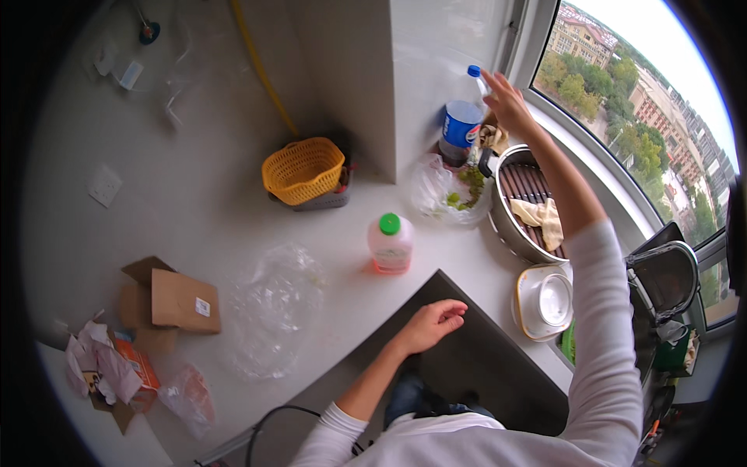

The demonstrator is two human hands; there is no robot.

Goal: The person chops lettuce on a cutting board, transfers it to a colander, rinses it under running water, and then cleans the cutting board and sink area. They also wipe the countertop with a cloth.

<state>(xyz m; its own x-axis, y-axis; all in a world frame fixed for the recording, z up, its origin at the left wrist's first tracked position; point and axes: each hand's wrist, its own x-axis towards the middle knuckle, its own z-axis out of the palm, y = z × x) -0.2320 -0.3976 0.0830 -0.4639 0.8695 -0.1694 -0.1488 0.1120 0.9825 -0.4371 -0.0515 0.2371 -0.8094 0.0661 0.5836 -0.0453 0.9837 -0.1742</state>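
Observation:
My right hand (pixel 505 104) is raised at the back right, fingers stretched out and apart, with nothing seen in it. Its fingertips are close to the blue cap of a large Pepsi bottle (pixel 461 129); whether they touch cannot be told. Dark liquid sits at the bottom of that bottle. Below my right forearm lies a steel steamer pot (pixel 506 225) with a slatted rack and a beige cloth (pixel 540 219) inside. My left hand (pixel 435 323) hovers by the counter's front corner, loosely curled and holding nothing. Beyond it stands a plastic bottle (pixel 390 245) with a green cap and pink liquid.
A plastic bag with green grapes (pixel 467 190) lies beside the pot. Stacked dishes (pixel 543 303) are at the right. A yellow basket (pixel 303 169) rests on a grey one. Clear plastic wrap (pixel 277 315), a cardboard box (pixel 184 300) and crumpled packaging (pixel 111 368) cover the left.

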